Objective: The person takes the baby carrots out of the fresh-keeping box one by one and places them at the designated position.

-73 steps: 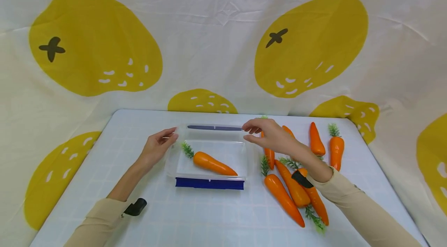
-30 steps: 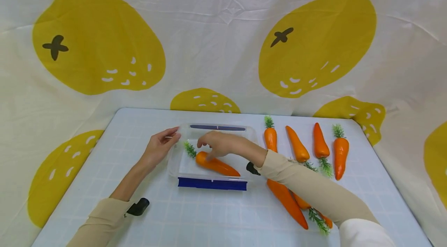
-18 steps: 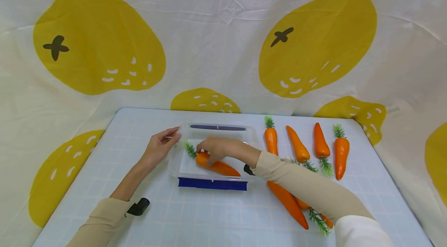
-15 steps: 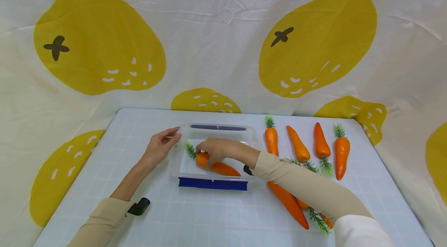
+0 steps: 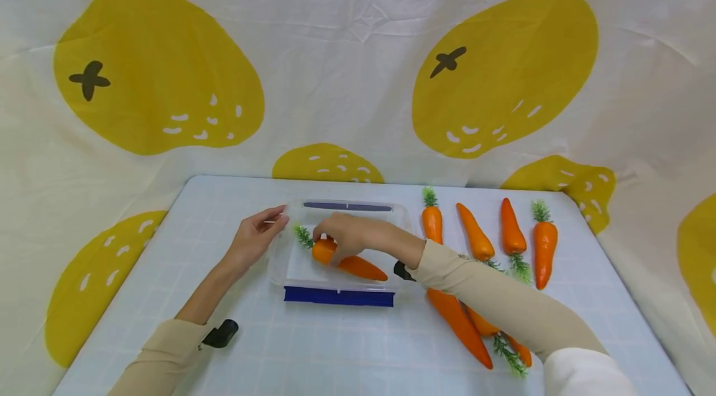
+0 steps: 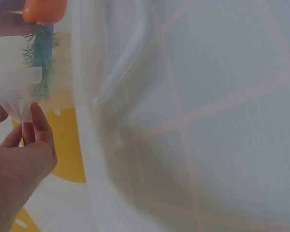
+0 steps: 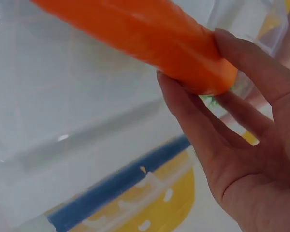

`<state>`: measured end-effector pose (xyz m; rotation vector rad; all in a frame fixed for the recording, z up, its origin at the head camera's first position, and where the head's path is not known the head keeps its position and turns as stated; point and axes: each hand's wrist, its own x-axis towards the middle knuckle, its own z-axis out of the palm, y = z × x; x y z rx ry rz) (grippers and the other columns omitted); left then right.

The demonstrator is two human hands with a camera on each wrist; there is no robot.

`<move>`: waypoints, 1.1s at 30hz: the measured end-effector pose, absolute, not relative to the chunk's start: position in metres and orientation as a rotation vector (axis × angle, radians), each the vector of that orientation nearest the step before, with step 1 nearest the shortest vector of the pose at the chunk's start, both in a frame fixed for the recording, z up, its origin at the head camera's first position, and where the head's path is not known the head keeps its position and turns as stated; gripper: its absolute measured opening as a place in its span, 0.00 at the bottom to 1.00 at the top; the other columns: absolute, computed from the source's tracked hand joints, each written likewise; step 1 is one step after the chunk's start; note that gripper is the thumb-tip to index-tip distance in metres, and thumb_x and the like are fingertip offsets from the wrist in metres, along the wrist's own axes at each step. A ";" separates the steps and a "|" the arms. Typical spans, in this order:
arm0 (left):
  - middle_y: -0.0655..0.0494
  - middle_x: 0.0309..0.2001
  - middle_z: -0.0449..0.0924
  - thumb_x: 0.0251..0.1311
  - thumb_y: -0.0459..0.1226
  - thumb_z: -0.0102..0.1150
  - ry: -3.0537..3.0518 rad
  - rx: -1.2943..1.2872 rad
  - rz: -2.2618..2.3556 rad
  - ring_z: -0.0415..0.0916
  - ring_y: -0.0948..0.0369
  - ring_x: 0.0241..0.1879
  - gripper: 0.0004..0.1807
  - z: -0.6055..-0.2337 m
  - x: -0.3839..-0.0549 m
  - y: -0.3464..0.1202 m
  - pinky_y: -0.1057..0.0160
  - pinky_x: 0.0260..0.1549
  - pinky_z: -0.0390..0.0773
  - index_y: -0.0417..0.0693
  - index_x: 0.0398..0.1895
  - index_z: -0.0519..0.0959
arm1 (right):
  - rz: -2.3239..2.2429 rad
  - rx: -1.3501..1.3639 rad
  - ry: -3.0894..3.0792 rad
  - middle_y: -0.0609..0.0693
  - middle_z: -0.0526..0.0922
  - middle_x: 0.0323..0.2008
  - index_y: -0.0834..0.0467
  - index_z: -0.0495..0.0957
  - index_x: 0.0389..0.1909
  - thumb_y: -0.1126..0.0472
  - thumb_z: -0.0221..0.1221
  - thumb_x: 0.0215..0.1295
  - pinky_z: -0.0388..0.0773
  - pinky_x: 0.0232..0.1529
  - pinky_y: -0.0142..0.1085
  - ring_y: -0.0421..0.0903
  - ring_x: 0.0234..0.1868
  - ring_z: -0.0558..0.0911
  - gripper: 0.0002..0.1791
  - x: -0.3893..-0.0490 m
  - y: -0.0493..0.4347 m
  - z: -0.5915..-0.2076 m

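Observation:
A clear plastic box (image 5: pixel 276 273) with blue latch flaps (image 5: pixel 339 296) along its near and far sides sits on the table. My left hand (image 5: pixel 254 235) pinches its far left corner between thumb and fingers, which shows closely in the left wrist view. Inside the box, my right hand (image 5: pixel 352 235) grips an orange carrot (image 5: pixel 363 268) by its thick end. Green leaves (image 5: pixel 304 237) stick out to the left of that grip. In the right wrist view, the thumb and fingers press on opposite sides of the carrot (image 7: pixel 150 34), which appears slightly raised from the box bottom.
Several more carrots lie right of the box, such as one at the back (image 5: pixel 475 234) and one in front (image 5: pixel 461 327). The right sleeve (image 5: pixel 492 296) passes over some, partly hiding them. A lemon-print cloth (image 5: pixel 347 104) hangs behind the table.
My right hand has moved left from the box's far right corner to the carrot inside and taken hold of it. The carrot has tilted and risen slightly. My left hand stays at its corner.

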<state>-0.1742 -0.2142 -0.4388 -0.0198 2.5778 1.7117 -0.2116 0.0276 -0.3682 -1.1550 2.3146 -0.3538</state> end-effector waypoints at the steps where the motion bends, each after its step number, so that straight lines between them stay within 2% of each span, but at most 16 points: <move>1: 0.40 0.60 0.76 0.74 0.49 0.58 2.579 -0.026 1.704 0.77 0.46 0.54 0.31 -0.439 -0.174 -0.214 0.71 0.50 0.80 0.42 0.73 0.72 | -0.362 -1.151 2.320 0.50 0.82 0.52 0.58 0.79 0.62 0.60 0.72 0.63 0.77 0.56 0.35 0.46 0.51 0.78 0.26 -0.211 0.030 -0.365; 8: 0.39 0.61 0.76 0.75 0.49 0.57 2.574 -0.038 1.701 0.76 0.45 0.56 0.31 -0.442 -0.174 -0.215 0.75 0.49 0.78 0.43 0.73 0.71 | -0.433 -1.170 2.351 0.52 0.83 0.50 0.59 0.79 0.59 0.59 0.73 0.63 0.78 0.50 0.34 0.48 0.51 0.78 0.25 -0.211 0.043 -0.352; 13: 0.39 0.61 0.76 0.75 0.49 0.57 2.583 -0.043 1.693 0.76 0.44 0.56 0.31 -0.442 -0.174 -0.215 0.75 0.48 0.78 0.42 0.73 0.71 | -0.551 -1.212 2.344 0.54 0.85 0.47 0.61 0.81 0.55 0.60 0.73 0.62 0.81 0.45 0.31 0.47 0.46 0.83 0.22 -0.213 0.054 -0.343; 19: 0.39 0.59 0.77 0.75 0.47 0.58 2.573 0.009 1.735 0.77 0.43 0.56 0.30 -0.443 -0.175 -0.215 0.74 0.48 0.79 0.40 0.73 0.71 | -0.660 -1.190 2.374 0.56 0.86 0.48 0.62 0.82 0.57 0.60 0.73 0.62 0.82 0.43 0.30 0.47 0.41 0.86 0.24 -0.211 0.070 -0.332; 23: 0.38 0.57 0.79 0.75 0.45 0.59 2.583 0.048 1.766 0.79 0.46 0.53 0.28 -0.445 -0.175 -0.216 0.74 0.47 0.79 0.39 0.71 0.73 | -0.718 -1.151 2.406 0.57 0.87 0.48 0.62 0.82 0.59 0.59 0.72 0.62 0.82 0.41 0.29 0.45 0.38 0.87 0.25 -0.208 0.081 -0.328; 27: 0.39 0.56 0.79 0.74 0.46 0.59 2.594 0.038 1.758 0.80 0.50 0.52 0.28 -0.445 -0.174 -0.216 0.76 0.45 0.78 0.39 0.71 0.73 | -0.789 -1.099 2.438 0.58 0.86 0.49 0.63 0.81 0.61 0.59 0.73 0.61 0.83 0.40 0.29 0.44 0.38 0.87 0.27 -0.206 0.093 -0.326; 33: 0.39 0.57 0.78 0.74 0.47 0.59 2.588 0.017 1.744 0.79 0.49 0.52 0.30 -0.444 -0.174 -0.216 0.77 0.46 0.78 0.38 0.71 0.72 | -0.936 -1.040 2.465 0.57 0.87 0.49 0.62 0.82 0.60 0.60 0.74 0.60 0.84 0.40 0.31 0.45 0.39 0.87 0.27 -0.204 0.114 -0.324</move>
